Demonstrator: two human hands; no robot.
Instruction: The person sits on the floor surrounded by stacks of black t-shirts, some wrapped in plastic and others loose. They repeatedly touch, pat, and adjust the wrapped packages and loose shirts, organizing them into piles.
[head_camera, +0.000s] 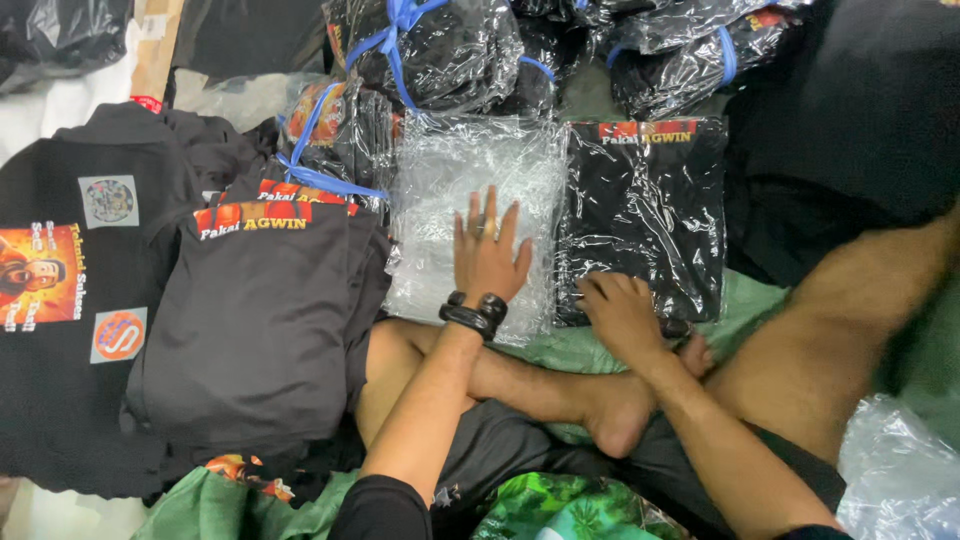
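Clear bags (470, 190), a flat stack, lie centre, just far of the person's crossed legs (560, 385). Left hand (488, 255) rests palm down on the stack, fingers spread and flat, holding nothing; a ring shows on one finger and a black wristband (475, 313) at the wrist. Packed shirt (645, 215), black and in clear wrap, lies just right of the stack, touching it. Right hand (622, 312) sits on that pack's near edge, fingers curled onto the wrap; whether it pinches the wrap cannot be told. Folded shirts (260, 320), black, are piled at left. Bundles (440, 50) of packed shirts tied with blue tape sit at the far side. Green cloth (760, 300) covers the floor beneath. Both forearms reach away from the body, the left straight, the right angled toward the left.
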